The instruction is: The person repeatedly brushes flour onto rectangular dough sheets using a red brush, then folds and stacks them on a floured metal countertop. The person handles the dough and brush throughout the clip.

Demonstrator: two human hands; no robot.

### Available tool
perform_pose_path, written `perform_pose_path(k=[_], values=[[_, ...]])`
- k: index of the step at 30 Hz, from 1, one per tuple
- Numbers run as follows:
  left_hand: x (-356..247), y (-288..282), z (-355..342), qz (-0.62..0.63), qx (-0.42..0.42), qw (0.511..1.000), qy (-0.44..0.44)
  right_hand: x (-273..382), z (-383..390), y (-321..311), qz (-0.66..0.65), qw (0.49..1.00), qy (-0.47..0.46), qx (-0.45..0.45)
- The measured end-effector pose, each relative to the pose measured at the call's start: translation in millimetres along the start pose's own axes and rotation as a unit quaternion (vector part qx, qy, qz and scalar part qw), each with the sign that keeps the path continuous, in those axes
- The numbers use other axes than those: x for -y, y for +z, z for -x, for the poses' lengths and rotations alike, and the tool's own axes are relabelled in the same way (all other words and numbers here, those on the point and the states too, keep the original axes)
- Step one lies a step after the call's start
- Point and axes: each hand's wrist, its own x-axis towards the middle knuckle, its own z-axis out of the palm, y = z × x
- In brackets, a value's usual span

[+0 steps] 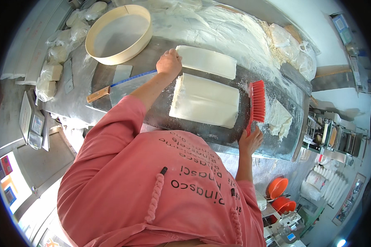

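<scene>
Dark floured worktop (156, 117) fills the middle; loose white flour (214, 20) spreads over its far side. Round pale-rimmed sieve (145, 40) sits back left. Near dough stack (206, 101), pale and rectangular, lies flat in front of the person; far dough stack (208, 61) lies just behind it, narrower. Wooden-handled tool (98, 94) with blue strip is left of both. Red brush (257, 101) is right of the near stack, ragged dough piece (280, 119) beyond it. Hands well apart: right hand (250, 142) wraps the brush handle; left hand (169, 62) is curled at the far stack's left end, can't tell if pinching.
</scene>
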Motion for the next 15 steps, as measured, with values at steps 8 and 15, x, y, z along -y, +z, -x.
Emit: perform_pose_path(k=[8, 15], values=[[-3, -2, -3, -0.025, 0.001, 0.999, 0.021, 85, -60, -4, -0.133, 0.971, -0.196, -0.038], [-6, -13, -34, 0.121, 0.153, 0.976, -0.100, 186, -113, 23, -0.199, 0.932, -0.303, -0.023]])
